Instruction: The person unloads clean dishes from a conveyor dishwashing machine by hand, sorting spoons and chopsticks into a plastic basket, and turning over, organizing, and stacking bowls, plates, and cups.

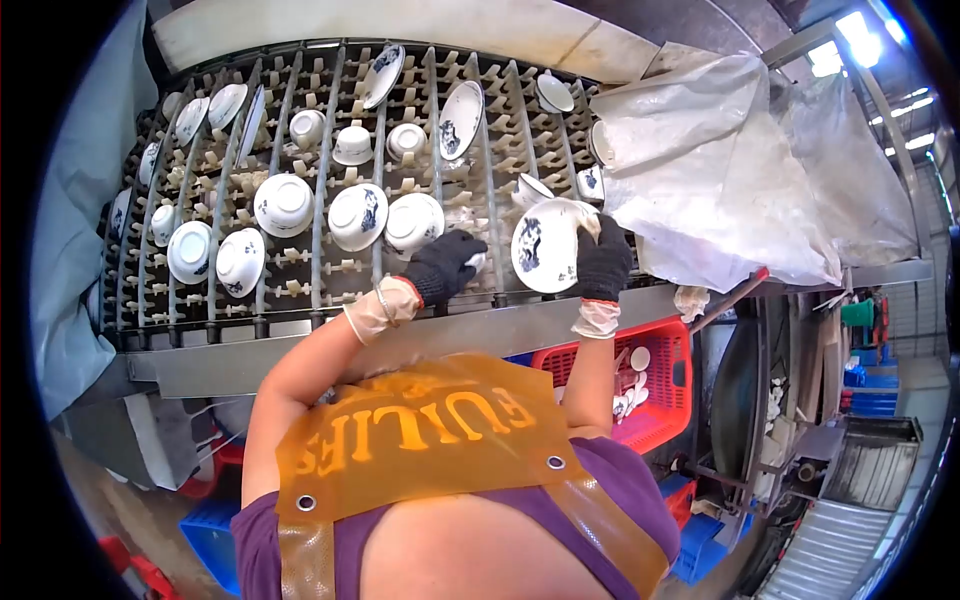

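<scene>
White round ceramic plate with dark blue floral print [548, 245], near the front edge of the dark metal rack with rows of pale pegs [434, 120], right of its middle, patterned face tipped toward the wearer. Held at its right rim by the right hand in a black knit glove with a thin pale cuff [605, 262], grip clamped on that rim; lifted or resting on pegs, cannot tell. Near the same front edge, left of the plate and apart from it, left hand in a matching black glove [440, 268], just beside an upturned white bowl [414, 222]; fingers curled, small white bit [476, 262] at their tips, cannot tell whether gripped. Toward the back edge, oval white dish with blue print [461, 120], tilted among pegs. Below the front edge, red plastic basket [665, 345] with white pieces [640, 358] inside. Over the right end, crumpled translucent plastic sheet [700, 170].
</scene>
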Motion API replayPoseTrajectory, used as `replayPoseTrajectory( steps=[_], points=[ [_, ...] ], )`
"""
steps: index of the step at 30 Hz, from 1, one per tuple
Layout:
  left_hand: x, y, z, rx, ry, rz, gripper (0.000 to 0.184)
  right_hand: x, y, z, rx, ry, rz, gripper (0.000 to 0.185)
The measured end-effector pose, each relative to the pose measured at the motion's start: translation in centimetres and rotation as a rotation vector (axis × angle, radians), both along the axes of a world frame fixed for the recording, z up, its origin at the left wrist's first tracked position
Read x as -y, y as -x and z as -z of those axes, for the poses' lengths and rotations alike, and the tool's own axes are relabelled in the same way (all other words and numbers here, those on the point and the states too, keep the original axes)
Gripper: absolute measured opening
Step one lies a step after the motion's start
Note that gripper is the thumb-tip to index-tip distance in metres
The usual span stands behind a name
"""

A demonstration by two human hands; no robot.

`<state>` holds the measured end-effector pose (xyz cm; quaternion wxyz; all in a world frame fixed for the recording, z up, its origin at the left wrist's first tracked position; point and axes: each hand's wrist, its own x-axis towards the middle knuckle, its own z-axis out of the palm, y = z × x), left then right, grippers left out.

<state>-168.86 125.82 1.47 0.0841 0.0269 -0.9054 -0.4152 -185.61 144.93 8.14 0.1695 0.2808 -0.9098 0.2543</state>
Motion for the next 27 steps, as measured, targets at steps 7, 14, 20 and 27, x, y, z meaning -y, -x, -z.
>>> replayPoseTrajectory(
  steps=[7, 14, 20, 27],
  points=[
    [-1.1, -0.8, 0.5, -0.073, 0.042, 0.065, 0.043, 9.3, 0.0, 0.0, -0.233, 0.167, -0.216, 0.021],
    [0.8, -3.9, -5.6, -0.064, -2.049, -0.236, 0.050, 10.4, -6.9, 0.8, 0.238, -0.079, -0.787, 0.047],
    [0.5, -9.9, -2.9, -0.323, -0.269, -0.358, 0.030, 8.8, 1.0, 3.6, -0.097, 0.062, -0.387, 0.064],
    [2.2, -18.9, -1.9, -0.462, -0.464, -1.085, 0.019, 6.4, 4.8, 3.9, 0.919, 0.366, -0.406, 0.031]
  ],
)
